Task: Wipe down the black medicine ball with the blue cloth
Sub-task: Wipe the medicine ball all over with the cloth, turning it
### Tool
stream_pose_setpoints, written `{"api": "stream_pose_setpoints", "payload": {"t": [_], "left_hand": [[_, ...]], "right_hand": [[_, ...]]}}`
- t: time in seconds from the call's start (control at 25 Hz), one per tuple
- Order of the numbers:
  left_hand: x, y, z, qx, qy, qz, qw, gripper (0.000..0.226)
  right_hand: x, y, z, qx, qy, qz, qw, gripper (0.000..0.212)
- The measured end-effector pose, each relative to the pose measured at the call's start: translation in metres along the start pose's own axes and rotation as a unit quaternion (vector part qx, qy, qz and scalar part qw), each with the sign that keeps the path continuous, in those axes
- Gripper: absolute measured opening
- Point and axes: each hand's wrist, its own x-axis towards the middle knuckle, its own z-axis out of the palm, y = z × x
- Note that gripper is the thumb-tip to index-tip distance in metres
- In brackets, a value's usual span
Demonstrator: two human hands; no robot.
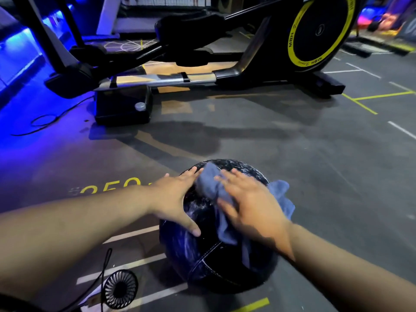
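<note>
The right hand (252, 203) presses flat, fingers spread, on the blue cloth (211, 188) draped over the black ball (216, 262), apparently for wiping. The left hand (175, 194), open, steadies the ball's side. The ball rests on the marked gym floor (315, 165), near an exercise machine (225, 64).

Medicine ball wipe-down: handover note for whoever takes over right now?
Left hand: open, flat on the upper left of the black medicine ball, steadying it.
Right hand: open palm pressing the blue cloth onto the top of the ball; fingers spread, blurred with motion.
Ball sits on the gym floor in front of the elliptical trainer; small black fan lies at its lower left.
Done: top is streaked with wet smears.
Left: near face, with the stitched seam, looks unwiped; underside hidden.
</note>
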Motion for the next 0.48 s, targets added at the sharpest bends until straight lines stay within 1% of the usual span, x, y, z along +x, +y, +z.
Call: {"api": "stream_pose_setpoints", "payload": {"t": [0.08, 0.16, 0.24, 0.28, 0.32, 0.36, 0.4, 0.48], "left_hand": [[0.000, 0.004, 0.000, -0.004, -0.002, 0.005, 1.000, 0.153], [0.001, 0.009, 0.002, -0.013, -0.001, 0.011, 1.000, 0.152], [0.003, 0.016, 0.005, -0.025, 0.015, 0.017, 0.999, 0.151], [0.004, 0.020, 0.006, -0.032, 0.025, 0.021, 0.999, 0.151], [0.005, 0.024, 0.008, -0.040, 0.035, 0.024, 0.998, 0.150], [0.006, 0.026, 0.009, -0.047, 0.044, 0.025, 0.998, 0.150], [0.009, 0.027, 0.010, -0.052, 0.052, 0.025, 0.997, 0.150], [0.010, 0.028, 0.009, -0.056, 0.067, 0.025, 0.996, 0.146]], "right_hand": [[0.014, 0.027, -0.007, 0.072, 0.008, 0.139, 0.988, 0.040], [0.021, 0.048, -0.010, 0.107, 0.008, 0.259, 0.960, 0.025], [0.023, 0.061, -0.012, 0.116, -0.003, 0.319, 0.940, 0.024], [0.023, 0.062, -0.013, 0.115, -0.001, 0.325, 0.939, 0.024], [0.021, 0.059, -0.012, 0.109, 0.008, 0.308, 0.945, 0.024], [0.017, 0.054, -0.012, 0.098, 0.032, 0.260, 0.960, 0.023], [0.013, 0.047, -0.012, 0.083, 0.054, 0.191, 0.977, 0.023], [-0.001, 0.021, -0.008, 0.038, 0.061, 0.049, 0.996, 0.032]]}}
